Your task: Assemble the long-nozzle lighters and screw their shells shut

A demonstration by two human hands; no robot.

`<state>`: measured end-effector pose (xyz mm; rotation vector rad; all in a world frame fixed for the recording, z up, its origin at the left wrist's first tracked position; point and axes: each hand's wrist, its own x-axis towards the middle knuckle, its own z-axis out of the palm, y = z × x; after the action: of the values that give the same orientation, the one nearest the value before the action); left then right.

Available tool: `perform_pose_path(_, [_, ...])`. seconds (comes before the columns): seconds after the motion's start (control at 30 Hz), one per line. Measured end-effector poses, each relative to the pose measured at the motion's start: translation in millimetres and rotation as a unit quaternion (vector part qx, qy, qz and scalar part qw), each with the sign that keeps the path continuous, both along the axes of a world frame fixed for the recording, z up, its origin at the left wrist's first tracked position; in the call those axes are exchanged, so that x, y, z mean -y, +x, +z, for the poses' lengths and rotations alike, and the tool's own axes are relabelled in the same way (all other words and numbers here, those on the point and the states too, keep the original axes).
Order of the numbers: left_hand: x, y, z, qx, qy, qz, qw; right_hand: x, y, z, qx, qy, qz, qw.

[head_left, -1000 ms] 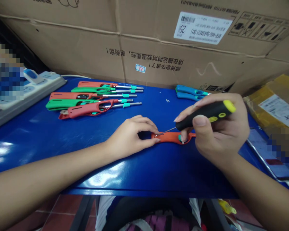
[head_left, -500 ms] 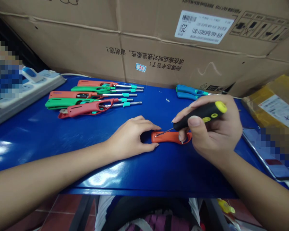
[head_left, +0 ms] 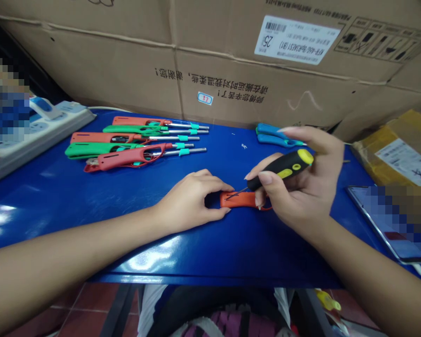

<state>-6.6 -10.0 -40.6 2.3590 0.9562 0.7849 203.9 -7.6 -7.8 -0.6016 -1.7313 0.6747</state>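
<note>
An orange lighter body [head_left: 239, 200] lies flat on the blue table [head_left: 91, 196], partly hidden by both hands. My left hand [head_left: 192, 199] is curled beside its left end, thumb and forefinger framing that end and seemingly touching it. My right hand [head_left: 301, 187] grips a black screwdriver with a yellow cap [head_left: 282, 169]. The thin metal tip of the screwdriver rests on the left part of the orange lighter. The right index finger is stretched out above the handle.
Several red and green long-nosed lighters [head_left: 133, 142] lie in a row at the back left. Two blue lighters [head_left: 275, 135] lie at the back middle. Large cardboard boxes [head_left: 210, 56] wall off the rear. A white power strip [head_left: 35, 131] sits left, a phone [head_left: 386, 220] right.
My right hand and the screwdriver have shifted left and slightly away, with the handle tilted lower. The orange lighter shows less. My left hand has hardly moved.
</note>
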Motion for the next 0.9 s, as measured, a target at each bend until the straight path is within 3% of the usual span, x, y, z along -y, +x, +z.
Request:
perform_pose_path(0.13, [0, -1, 0.4, -0.001, -0.001, 0.003, 1.000, -2, 4, 1.5, 0.013, -0.005, 0.022, 1.000])
perform_pose_path(0.23, [0, -1, 0.0, -0.003, -0.006, 0.007, 1.000, -4, 11, 5.4, 0.066, -0.047, 0.052, 0.995])
perform_pose_path(0.33, [-1, -1, -0.7, 0.001, -0.005, 0.000, 1.000, -7, 15, 7.0, 0.118, -0.032, 0.067, 0.990])
perform_pose_path(0.53, [-1, -1, -0.7, 0.009, -0.002, 0.001, 1.000, -8, 14, 6.4, 0.148, 0.128, -0.116, 0.974])
perform_pose_path(0.67, [-1, -2, -1.5, 0.004, -0.009, 0.002, 1.000, -5, 15, 11.1, 0.167, 0.048, -0.032, 0.984])
perform_pose_path(0.73, [-1, -2, -2.1, 0.003, -0.008, 0.001, 1.000, -5, 14, 12.9, 0.161, 0.049, -0.010, 0.986])
perform_pose_path(0.9, [-1, -2, -2.3, 0.006, -0.007, 0.002, 1.000, -7, 13, 12.5, 0.150, 0.184, -0.125, 0.963])
